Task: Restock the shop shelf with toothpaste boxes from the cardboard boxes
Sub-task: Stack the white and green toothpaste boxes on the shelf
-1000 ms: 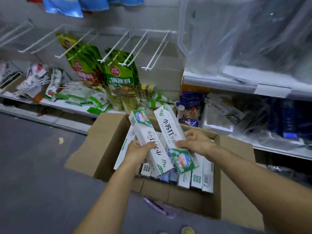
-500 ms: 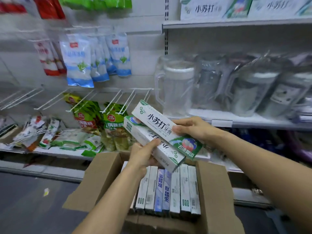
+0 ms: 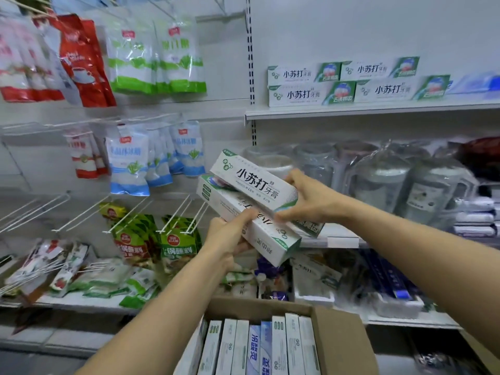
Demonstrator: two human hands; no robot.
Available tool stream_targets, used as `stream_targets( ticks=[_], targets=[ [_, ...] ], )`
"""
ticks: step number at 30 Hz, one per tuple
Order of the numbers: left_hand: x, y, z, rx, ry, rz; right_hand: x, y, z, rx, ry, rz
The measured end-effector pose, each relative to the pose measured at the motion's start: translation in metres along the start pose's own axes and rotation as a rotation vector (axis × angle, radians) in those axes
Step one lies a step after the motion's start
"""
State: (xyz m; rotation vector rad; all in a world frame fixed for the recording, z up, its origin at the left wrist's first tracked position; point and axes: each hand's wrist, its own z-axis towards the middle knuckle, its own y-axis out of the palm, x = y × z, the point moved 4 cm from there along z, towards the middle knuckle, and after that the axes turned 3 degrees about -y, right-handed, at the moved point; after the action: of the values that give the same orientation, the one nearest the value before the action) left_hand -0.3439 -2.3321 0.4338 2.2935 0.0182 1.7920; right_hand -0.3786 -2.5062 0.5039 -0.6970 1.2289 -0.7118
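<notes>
My left hand [image 3: 230, 234] gripped the lower toothpaste box [image 3: 251, 228], my right hand [image 3: 305, 201] the upper toothpaste box [image 3: 251, 182], both above the cardboard box [image 3: 338, 342]. I judged this the carrying step; next called for raising them onto the shelf [image 3: 351, 110] beside the stocked row [image 3: 311, 94].

- A plain white metal back panel [image 3: 365, 28] stands behind the shelving, evenly lit.
- A dark slotted upright strip [image 3: 252, 63] divides two bays.
- Thin white wire peg hooks [image 3: 175, 213] jut from the left bay.
- A low white shelf board [image 3: 81, 303] runs beneath them.
- Grey floor [image 3: 32, 365] shows lower left.
</notes>
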Motion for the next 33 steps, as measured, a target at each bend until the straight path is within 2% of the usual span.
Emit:
stream_targets(
  ticks=[6,14,25,33],
  targets=[
    [0.066,0.029,0.017,-0.022,0.141,-0.041,-0.016,-0.085,0.033,0.126,-0.128,-0.183],
    [0.154,0.084,0.043,-0.044,0.324,-0.097,0.002,-0.189,0.071,0.25,-0.199,-0.164],
    [0.21,0.152,0.105,-0.018,0.331,-0.123,0.059,-0.294,0.15,0.331,-0.165,-0.433],
    [0.224,0.18,0.145,0.032,0.3,-0.11,0.086,-0.311,0.223,0.359,-0.199,-0.65]
  ],
)
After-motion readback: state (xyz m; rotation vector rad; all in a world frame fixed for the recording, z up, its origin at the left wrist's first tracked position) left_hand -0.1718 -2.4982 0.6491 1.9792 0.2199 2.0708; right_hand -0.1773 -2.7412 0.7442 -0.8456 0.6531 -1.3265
